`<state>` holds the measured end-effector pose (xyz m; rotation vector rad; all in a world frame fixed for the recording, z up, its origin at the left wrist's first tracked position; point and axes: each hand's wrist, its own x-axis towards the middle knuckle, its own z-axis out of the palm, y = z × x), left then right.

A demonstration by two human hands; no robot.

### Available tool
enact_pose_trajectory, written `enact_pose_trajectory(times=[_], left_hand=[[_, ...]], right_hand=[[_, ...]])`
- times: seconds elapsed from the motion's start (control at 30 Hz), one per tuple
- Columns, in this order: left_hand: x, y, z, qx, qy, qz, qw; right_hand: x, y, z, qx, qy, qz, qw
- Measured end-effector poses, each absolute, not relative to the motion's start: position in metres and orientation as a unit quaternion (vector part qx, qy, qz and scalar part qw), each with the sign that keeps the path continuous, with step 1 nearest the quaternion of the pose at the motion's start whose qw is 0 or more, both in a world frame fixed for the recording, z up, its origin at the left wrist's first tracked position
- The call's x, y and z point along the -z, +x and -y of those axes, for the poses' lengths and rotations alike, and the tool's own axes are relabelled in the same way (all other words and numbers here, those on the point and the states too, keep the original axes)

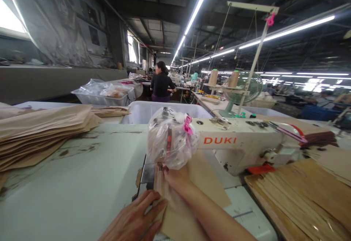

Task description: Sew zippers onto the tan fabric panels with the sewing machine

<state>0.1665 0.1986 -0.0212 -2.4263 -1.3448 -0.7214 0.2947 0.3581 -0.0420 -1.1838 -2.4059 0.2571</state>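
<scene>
Your left hand (134,217) lies flat, fingers spread, on the near edge of the tan piece (189,197) | your right hand (175,178) pinches its far end under the needle | piece's long axis runs away from you into the bagged sewing machine (236,142) | paper stack (41,131) far left.

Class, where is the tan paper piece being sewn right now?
The tan paper piece lies low in the head view's centre, under the left hand and right hand, below the plastic-wrapped sewing machine head.

Your left hand (135,217) presses flat on the tan piece (189,197) at the bench's (82,182) near edge; your right hand (175,178) holds it under the plastic-wrapped sewing machine (236,142) head.
</scene>
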Motion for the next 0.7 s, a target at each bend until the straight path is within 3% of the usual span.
enact_pose_trajectory(times=[0.23,0.4,0.7], left_hand=[[0.026,0.165,-0.197,0.233,-0.836,0.485,0.109],[0.022,0.167,-0.205,0.235,-0.846,0.469,0.098],[0.021,0.161,-0.214,0.238,-0.838,0.471,0.139]], right_hand=[[0.036,0.329,-0.329,-0.135,-0.374,0.883,0.249],[0.063,0.364,-0.287,-0.123,-0.218,0.914,0.318],[0.051,0.361,-0.31,-0.135,-0.213,0.93,0.266]])
